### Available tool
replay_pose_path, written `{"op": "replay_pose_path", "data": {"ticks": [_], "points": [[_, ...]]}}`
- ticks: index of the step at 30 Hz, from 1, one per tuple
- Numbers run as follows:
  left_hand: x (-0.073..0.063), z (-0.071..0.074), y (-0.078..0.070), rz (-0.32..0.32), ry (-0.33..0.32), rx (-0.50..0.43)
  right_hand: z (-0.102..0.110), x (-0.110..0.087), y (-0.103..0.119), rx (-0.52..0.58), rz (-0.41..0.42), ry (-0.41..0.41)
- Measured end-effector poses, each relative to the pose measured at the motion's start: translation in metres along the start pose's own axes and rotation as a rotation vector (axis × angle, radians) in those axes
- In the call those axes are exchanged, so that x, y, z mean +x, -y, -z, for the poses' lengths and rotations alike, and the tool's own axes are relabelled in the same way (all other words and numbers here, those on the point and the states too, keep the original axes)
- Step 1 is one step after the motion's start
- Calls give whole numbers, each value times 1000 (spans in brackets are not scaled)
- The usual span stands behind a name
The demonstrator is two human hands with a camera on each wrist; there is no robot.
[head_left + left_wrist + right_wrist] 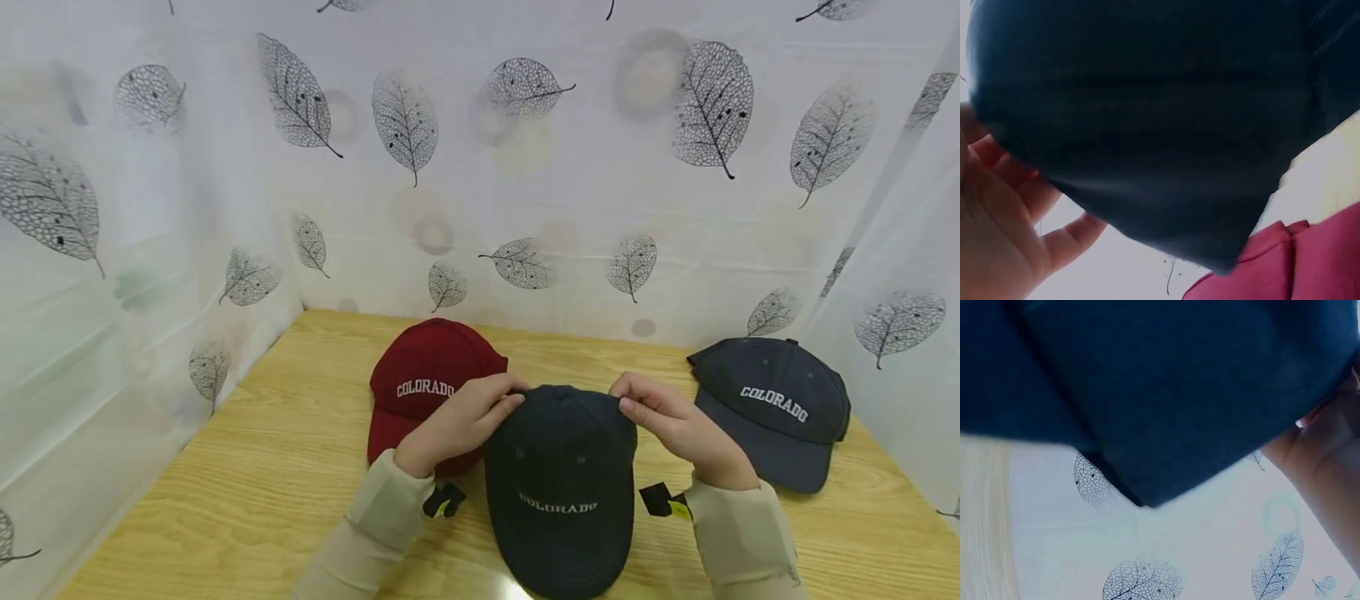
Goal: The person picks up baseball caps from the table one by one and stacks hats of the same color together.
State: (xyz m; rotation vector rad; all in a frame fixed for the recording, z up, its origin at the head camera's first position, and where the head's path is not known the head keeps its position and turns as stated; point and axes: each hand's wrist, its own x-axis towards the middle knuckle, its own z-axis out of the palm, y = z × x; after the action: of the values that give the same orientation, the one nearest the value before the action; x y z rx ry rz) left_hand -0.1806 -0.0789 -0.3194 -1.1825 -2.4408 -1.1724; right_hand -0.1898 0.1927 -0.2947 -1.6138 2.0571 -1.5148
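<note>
Over the wooden table (247, 483), between two hands: black cap (562, 462), brim pointing toward the wearer. Left hand (461, 423) pinches its upper left edge, right hand (686, 429) its upper right; crown and brim lie below fingertips. Red cap (435, 358) partly behind left hand; navy cap (787, 383) farther right.

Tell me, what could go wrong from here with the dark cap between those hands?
The left hand and right hand pinch the dark cap near its two upper corners, so if one grip slipped, it might twist or drop on that side. The red cap appears close to the left hand, so a sideways move could nudge it out of place.
</note>
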Motion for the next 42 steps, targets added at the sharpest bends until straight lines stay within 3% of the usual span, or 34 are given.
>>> {"op": "replay_pose_path", "data": {"ticks": [5,15,20,25,30,36,42], "points": [[-1,-1,1,24,51,-77,0,1,0,-45,-46,-34],[-1,4,-1,81,40,-309,1,1,-1,-45,-131,-84],[-2,7,-1,98,118,-331,2,0,-5,-36,-139,-72],[-3,10,-5,51,221,-312,4,-3,-9,-36,-156,30],[-4,9,-5,51,207,-361,4,-5,-8,37,-203,111],[-4,10,-3,39,177,-380,3,-3,-6,149,-79,116],[-3,8,2,65,184,-411,3,-5,-5,167,-224,57]]}}
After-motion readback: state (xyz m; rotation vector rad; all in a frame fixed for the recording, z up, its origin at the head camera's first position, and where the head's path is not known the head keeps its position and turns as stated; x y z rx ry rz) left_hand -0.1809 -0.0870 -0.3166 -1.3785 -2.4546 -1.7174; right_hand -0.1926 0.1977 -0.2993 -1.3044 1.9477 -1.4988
